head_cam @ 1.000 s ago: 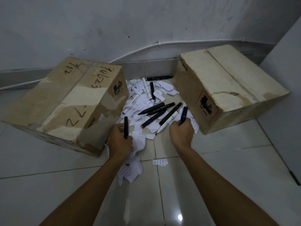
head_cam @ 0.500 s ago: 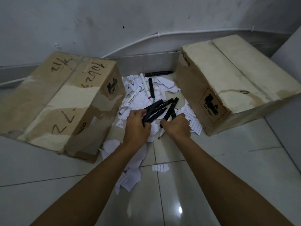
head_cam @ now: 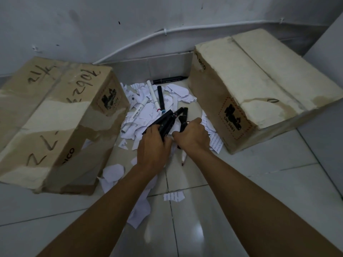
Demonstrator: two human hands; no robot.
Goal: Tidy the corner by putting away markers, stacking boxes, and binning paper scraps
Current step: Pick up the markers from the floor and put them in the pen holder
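Note:
My left hand (head_cam: 153, 145) is shut on a bundle of black markers (head_cam: 167, 121) that fans up and to the right. My right hand (head_cam: 193, 136) grips a black marker (head_cam: 183, 117) right beside that bundle. A white marker (head_cam: 183, 156) lies on the tile just under my right wrist. More markers rest on the torn white paper scraps (head_cam: 146, 115) between two cardboard boxes: two white ones (head_cam: 153, 95) (head_cam: 136, 113) and a black one (head_cam: 160, 98). Another black marker (head_cam: 169, 79) lies against the wall. The left box (head_cam: 55, 123) and the right box (head_cam: 259, 86) are both closed.
Loose scraps trail toward me over the glossy floor tiles, with a large piece (head_cam: 113, 172) by the left box, another (head_cam: 138, 212) under my left forearm and a small lined one (head_cam: 174, 197). A white cable (head_cam: 213, 27) runs along the wall. A white panel (head_cam: 326, 52) stands at right.
My left hand moved from the paper near the left box up to the marker pile and gathered several black markers. My right hand closed in beside it. The camera leaned nearer.

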